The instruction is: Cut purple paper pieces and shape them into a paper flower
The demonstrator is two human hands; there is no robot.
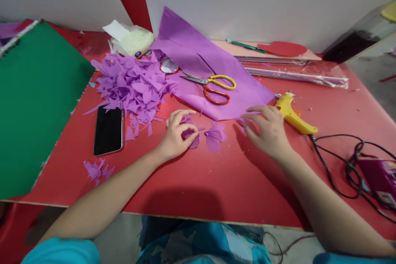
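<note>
Two bare hands work above the red table (201,181), and I follow them from far away through the head camera. At the centre of the frame, thumb and forefinger of the left hand (177,137) meet at their tips, seemingly pinching a purple paper piece (194,143), which the fingers partly hide. The right hand (268,132), right of centre, has its fingers bent and apart near another purple scrap (240,122); I cannot tell if they touch it. Between the hands lies a purple paper flower (215,135). Its narrow end points left, towards the pinched piece, its petals fan to the right, and its long axis runs roughly sideways across the frame. I judge that the step in hand is the handling of single petal pieces. The next move, I think, calls for a light fingertip grip, because such thin paper could crease easily.
</note>
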